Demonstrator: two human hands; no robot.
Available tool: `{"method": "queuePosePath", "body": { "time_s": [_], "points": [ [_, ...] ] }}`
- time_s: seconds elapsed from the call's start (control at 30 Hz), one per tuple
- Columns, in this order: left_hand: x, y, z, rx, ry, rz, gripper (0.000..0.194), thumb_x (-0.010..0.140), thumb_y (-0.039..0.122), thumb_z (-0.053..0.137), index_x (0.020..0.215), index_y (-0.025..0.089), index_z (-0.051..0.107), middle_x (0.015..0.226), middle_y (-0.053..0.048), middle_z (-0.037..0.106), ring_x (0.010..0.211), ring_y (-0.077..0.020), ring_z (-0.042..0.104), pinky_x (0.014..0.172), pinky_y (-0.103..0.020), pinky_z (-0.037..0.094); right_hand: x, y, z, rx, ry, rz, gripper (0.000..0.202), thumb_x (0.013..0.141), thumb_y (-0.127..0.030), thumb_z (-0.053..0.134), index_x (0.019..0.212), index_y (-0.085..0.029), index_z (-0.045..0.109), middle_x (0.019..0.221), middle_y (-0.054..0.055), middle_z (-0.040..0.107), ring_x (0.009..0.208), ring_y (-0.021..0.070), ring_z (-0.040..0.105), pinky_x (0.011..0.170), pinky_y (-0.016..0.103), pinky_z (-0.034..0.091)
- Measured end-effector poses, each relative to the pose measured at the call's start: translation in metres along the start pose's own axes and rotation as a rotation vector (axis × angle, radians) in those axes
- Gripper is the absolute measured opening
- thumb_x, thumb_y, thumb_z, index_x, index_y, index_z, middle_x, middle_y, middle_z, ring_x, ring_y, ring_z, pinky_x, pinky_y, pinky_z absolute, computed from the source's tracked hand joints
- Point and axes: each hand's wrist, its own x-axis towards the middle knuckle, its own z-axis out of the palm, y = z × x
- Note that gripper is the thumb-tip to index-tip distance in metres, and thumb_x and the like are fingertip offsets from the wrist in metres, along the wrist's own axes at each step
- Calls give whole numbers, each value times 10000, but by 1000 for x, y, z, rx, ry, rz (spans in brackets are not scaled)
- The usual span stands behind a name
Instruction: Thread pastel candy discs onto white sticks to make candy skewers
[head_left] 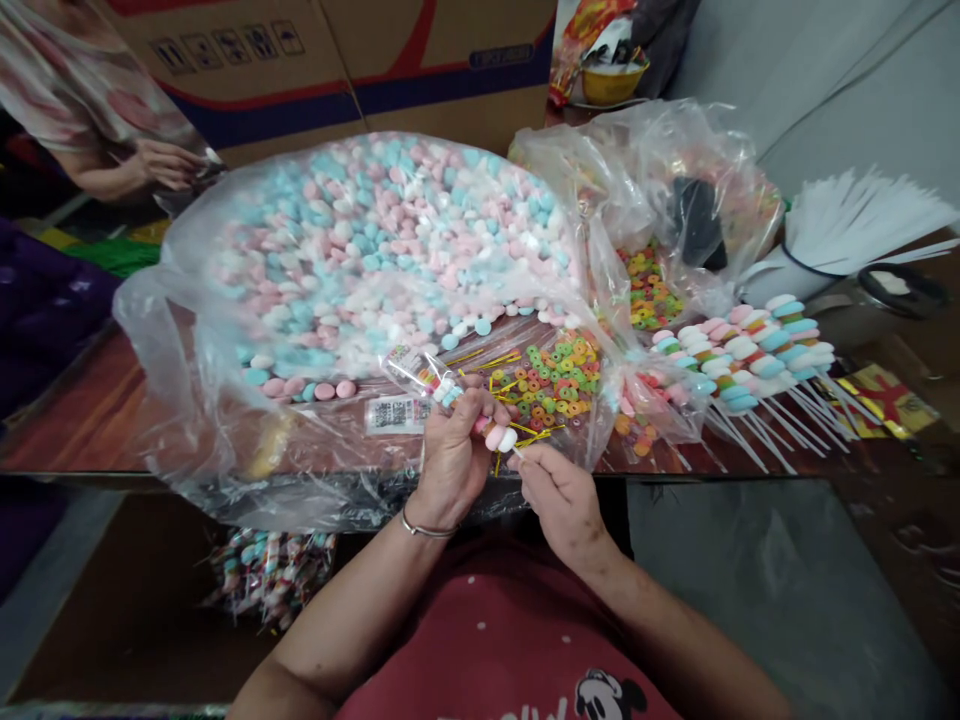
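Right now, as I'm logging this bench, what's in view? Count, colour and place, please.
Candy skewer: one, pink-white-blue, in both hands
Clear wrapper: one, at its far end
Barcode label: one, white, left of it
Twist ties: several, gold, near the hands
Ring candies: many, mixed, table centre
Round candies: many, pink-blue-white, behind
Plastic bags: several, clear, across the table
Stacked skewers: many, pastel, right
Sticks: many, white, far right
Yellow bowl: one, back right
Carton: one, brown, back
Boxed skewers: many, multicoloured, lower left
Co-worker's hand: one, upper left
Left hand: one, centre
Right hand: one, centre
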Motion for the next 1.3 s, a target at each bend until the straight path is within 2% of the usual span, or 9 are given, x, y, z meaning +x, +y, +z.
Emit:
{"method": "queuePosePath", "body": {
  "time_s": [0.07,0.17,0.3,0.53,0.73,0.87,1.0,1.17,1.3],
  "points": [
    [-2,0,-2,13,-26,-59,413,619,381,893,872,160,651,616,46,603,598,-117,635,682,-267,535,0,1,-1,251,-52,185,233,909,-361,480,824,-179,599,503,-85,320,436,72,263,420,206,226],
    [2,7,-4,32,-52,-88,455,587,436,894,874,153,682,768,-32,717,771,-196,703,739,-315,546,-1,3,-4,350,-107,245,236,892,-355,492,827,-165,617,487,-86,331,431,66,248,418,203,216],
    [17,23,-7,28,35,1,482,601,534,851,866,164,691,862,-55,755,868,-221,715,841,-359,545,-3,2,-8,146,-126,126,261,904,-371,470,825,-171,618,516,-69,369,462,76,308,452,210,274],
    [18,18,-2,48,22,30,403,614,352,892,859,156,640,545,88,525,485,-72,552,612,-238,522,-4,-1,-5,-328,-53,-110,249,930,-315,425,796,-186,591,617,-25,499,538,89,439,544,219,353],
    [-6,-6,5,13,-44,-71,332,682,356,853,822,157,627,510,97,476,463,-61,504,689,-268,546,4,1,8,-168,-32,-46,269,952,-361,410,795,-195,552,573,-53,406,503,90,376,511,225,321],
    [-8,-4,0,30,-53,-139,417,612,416,884,842,158,650,640,23,648,586,-123,630,713,-300,557,10,1,7,-56,-42,-11,285,954,-391,416,809,-195,563,567,-56,407,506,92,368,506,227,317],
    [8,12,-5,45,13,-74,470,557,504,888,770,162,645,781,-38,732,758,-204,717,740,-321,566,13,-6,-4,-162,-82,-87,253,934,-342,446,810,-185,600,615,-35,490,556,92,427,563,222,362],
    [18,20,-3,84,29,-12,379,612,372,890,783,151,632,583,45,612,565,-130,656,685,-296,560,10,-4,-9,-296,-55,-126,257,942,-319,449,808,-187,623,607,-31,522,545,90,454,546,207,371],
    [15,15,-4,45,105,23,353,631,359,877,703,144,607,592,52,596,562,-107,645,676,-266,551,7,5,-8,-548,88,-284,282,952,-274,412,839,-181,653,649,16,614,565,111,518,584,232,390]
  ]
}}
